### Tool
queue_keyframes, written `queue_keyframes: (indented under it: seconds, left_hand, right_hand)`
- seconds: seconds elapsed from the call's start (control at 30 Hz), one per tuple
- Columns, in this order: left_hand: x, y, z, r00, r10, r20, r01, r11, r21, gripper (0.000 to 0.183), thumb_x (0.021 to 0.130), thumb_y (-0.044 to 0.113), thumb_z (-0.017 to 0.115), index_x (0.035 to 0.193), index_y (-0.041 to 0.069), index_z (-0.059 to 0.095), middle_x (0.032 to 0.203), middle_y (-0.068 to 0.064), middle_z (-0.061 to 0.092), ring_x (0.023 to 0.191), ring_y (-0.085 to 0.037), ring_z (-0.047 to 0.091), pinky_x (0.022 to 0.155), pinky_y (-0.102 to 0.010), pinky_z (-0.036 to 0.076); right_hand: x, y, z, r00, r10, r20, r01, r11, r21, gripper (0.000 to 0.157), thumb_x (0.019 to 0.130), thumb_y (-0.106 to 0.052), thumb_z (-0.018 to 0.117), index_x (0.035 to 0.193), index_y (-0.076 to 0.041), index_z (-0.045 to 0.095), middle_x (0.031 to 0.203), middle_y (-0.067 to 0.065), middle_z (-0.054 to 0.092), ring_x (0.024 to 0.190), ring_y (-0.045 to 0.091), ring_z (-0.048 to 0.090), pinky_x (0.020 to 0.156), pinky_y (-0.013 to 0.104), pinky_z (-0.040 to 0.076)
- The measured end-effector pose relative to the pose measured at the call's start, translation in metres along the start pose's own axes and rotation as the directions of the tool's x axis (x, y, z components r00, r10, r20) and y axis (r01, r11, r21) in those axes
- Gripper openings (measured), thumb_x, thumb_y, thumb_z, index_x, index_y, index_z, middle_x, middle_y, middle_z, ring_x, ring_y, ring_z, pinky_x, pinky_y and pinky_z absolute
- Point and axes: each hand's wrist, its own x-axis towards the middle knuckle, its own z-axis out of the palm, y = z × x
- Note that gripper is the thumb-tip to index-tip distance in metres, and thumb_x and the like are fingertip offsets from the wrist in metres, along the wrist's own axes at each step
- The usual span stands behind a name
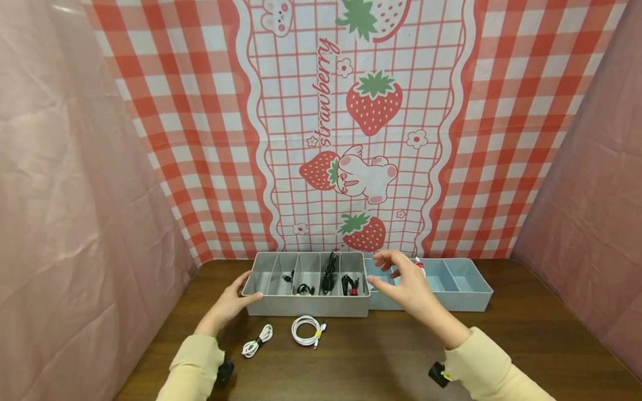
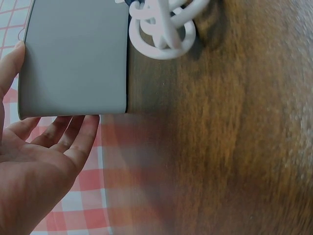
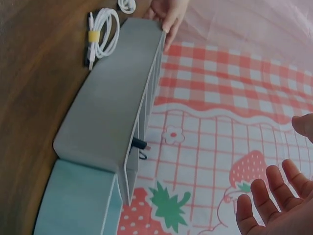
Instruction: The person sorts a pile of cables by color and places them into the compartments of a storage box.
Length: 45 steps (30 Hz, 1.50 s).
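Left hand was on the left end of the gray box: thumb on the front rim by the corner, the other fingers against the outside of the end wall, spread rather than curled around. Contact yes; how firm, couldn't tell.

Right hand hung in the air near the gray box's right end, in front of the blue box as seen from the head. Fingers loosely bent, thumb well apart from them, nothing held.

Gray box sat upright on the bench, five compartments in a row. Counting from the left: second had a small dark plug, third a black cord with yellow on it, fourth a long black bundle, fifth a black cable with a red tie.

Two white cables lay on the bench in front of it: a folded one with a black tie, nearer the left hand, and a round coil with a yellow tie.

Blue box stood right beside the gray one (touching or nearly, couldn't tell). Strawberry-print cloth hung behind both.
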Motion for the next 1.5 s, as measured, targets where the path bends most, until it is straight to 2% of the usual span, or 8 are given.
queue_keyframes:
  seconds: [0.47,0.93,1.0,1.1,1.13,1.23,1.37,1.5]
  left_hand:
    - [-0.001,0.001,0.000,1.000,0.002,0.004,-0.002,1.000,0.002,0.075,0.088,0.018,0.068,0.148,0.002,0.024,0.138,-0.026,0.042,0.120,-0.038,0.048,0.095,-0.046,0.042]
    - [0.001,-0.002,0.001,1.000,0.006,0.004,-0.006,1.000,0.008,0.075,0.088,0.017,0.067,0.148,0.002,0.025,0.138,-0.026,0.042,0.120,-0.038,0.048,0.095,-0.046,0.042]
    - [0.001,-0.001,0.001,1.000,0.008,0.007,-0.008,1.000,-0.003,0.075,0.088,0.016,0.067,0.148,0.001,0.024,0.138,-0.027,0.042,0.121,-0.040,0.047,0.095,-0.047,0.042]
    - [-0.004,0.009,0.000,1.000,0.008,0.014,-0.007,1.000,-0.017,0.075,0.088,0.014,0.066,0.147,-0.001,0.023,0.137,-0.029,0.041,0.122,-0.043,0.046,0.096,-0.049,0.041]
    - [-0.008,0.015,0.000,1.000,0.007,0.017,-0.007,1.000,-0.022,0.074,0.088,0.013,0.066,0.147,-0.002,0.023,0.137,-0.030,0.041,0.122,-0.043,0.045,0.096,-0.049,0.041]
    - [-0.008,0.015,0.000,1.000,0.006,0.015,-0.006,1.000,-0.017,0.075,0.088,0.014,0.067,0.147,-0.001,0.024,0.137,-0.029,0.041,0.123,-0.042,0.045,0.097,-0.049,0.041]
    - [0.001,-0.002,0.000,1.000,0.008,0.003,-0.008,1.000,-0.013,0.076,0.087,0.018,0.069,0.148,0.002,0.025,0.137,-0.027,0.043,0.122,-0.039,0.047,0.096,-0.046,0.042]
    - [0.000,0.000,0.000,1.000,0.006,0.008,-0.006,1.000,-0.011,0.076,0.087,0.018,0.068,0.148,0.002,0.024,0.138,-0.027,0.041,0.122,-0.040,0.046,0.096,-0.046,0.042]
  right_hand:
    - [-0.014,-0.009,0.024,0.996,-0.052,0.074,0.049,0.998,0.049,0.048,0.072,-0.027,0.082,0.113,-0.015,0.059,0.101,-0.006,0.060,0.084,0.007,0.054,0.068,0.027,0.049]
    - [-0.026,-0.009,0.049,0.978,-0.099,0.184,0.085,0.993,0.082,0.052,0.070,-0.031,0.083,0.114,-0.015,0.060,0.097,-0.010,0.057,0.086,0.006,0.051,0.068,0.023,0.045]
    - [-0.028,-0.007,0.052,0.972,-0.111,0.206,0.095,0.992,0.086,0.052,0.071,-0.032,0.082,0.114,-0.014,0.059,0.099,-0.009,0.058,0.086,0.006,0.051,0.068,0.023,0.045]
    - [-0.031,-0.004,0.058,0.963,-0.120,0.241,0.099,0.990,0.097,0.052,0.072,-0.034,0.081,0.114,-0.014,0.059,0.100,-0.008,0.059,0.085,0.006,0.051,0.068,0.023,0.045]
    - [-0.031,-0.003,0.060,0.961,-0.122,0.249,0.099,0.990,0.101,0.052,0.072,-0.034,0.081,0.114,-0.014,0.059,0.100,-0.007,0.059,0.085,0.007,0.052,0.068,0.023,0.045]
    - [-0.032,0.001,0.065,0.953,-0.135,0.269,0.105,0.987,0.124,0.052,0.073,-0.031,0.081,0.115,-0.012,0.059,0.101,-0.005,0.060,0.085,0.014,0.055,0.068,0.023,0.046]
    - [-0.033,0.005,0.072,0.943,-0.167,0.289,0.130,0.981,0.141,0.051,0.073,-0.028,0.081,0.116,-0.011,0.059,0.100,-0.003,0.061,0.084,0.021,0.057,0.068,0.024,0.046]
    - [-0.034,0.009,0.078,0.933,-0.174,0.316,0.135,0.981,0.140,0.049,0.074,-0.026,0.080,0.115,-0.012,0.059,0.101,-0.002,0.062,0.085,0.022,0.058,0.071,0.031,0.048]
